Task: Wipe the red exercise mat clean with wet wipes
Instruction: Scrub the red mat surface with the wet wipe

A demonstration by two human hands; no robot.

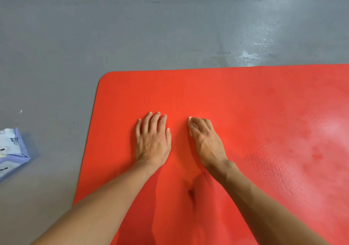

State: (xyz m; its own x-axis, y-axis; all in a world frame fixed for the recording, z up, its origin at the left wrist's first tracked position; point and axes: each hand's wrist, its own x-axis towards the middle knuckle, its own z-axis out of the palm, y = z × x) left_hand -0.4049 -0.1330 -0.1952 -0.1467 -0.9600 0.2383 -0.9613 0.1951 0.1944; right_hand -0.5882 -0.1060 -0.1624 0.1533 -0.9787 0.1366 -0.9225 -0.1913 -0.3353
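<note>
The red exercise mat [236, 97] lies flat on the grey floor and fills the lower right of the head view; its rounded far-left corner shows. My left hand [153, 141] rests palm down on the mat with fingers spread, holding nothing. Just to its right, my right hand [205, 141] presses a white wet wipe [190, 125] against the mat. Only thin edges of the wipe show under the fingers. The mat's right part looks shiny and damp.
A blue and white pack of wet wipes [11, 150] lies on the grey floor [132, 27] at the left edge, apart from the mat. A bright reflection marks the floor beyond the mat's far edge.
</note>
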